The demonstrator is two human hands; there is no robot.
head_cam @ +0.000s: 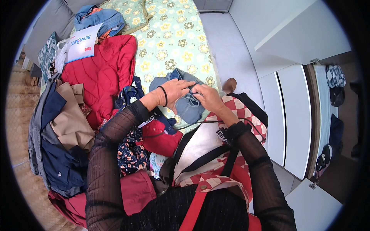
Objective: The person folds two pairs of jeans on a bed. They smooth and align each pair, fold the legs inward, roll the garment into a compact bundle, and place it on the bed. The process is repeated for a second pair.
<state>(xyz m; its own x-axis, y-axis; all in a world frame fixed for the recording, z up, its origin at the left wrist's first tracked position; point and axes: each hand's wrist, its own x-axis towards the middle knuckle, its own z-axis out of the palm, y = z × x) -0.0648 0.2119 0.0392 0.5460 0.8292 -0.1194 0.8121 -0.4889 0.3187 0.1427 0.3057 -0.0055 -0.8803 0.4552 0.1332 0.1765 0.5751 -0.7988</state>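
Observation:
A folded blue-grey denim garment (189,111) lies on a bed with a floral sheet (164,52), just in front of me. My right hand (206,96) pinches a thin drawstring of this garment between thumb and fingers. My left hand (175,91) rests over the denim beside it, fingers stretched towards the right hand's fingertips; whether it also grips the string is hidden. Close to my left forearm lie a red garment with buttons (162,138) and a dark floral garment (131,156). A thin black cable crosses below the denim.
A red quilted jacket (101,75), beige trousers (69,112), navy clothes (65,167) and a printed paper bag (83,43) lie to the left. Jeans (101,20) are heaped at the far left. On the right stands a white cabinet (294,115) with open doors and clothes inside.

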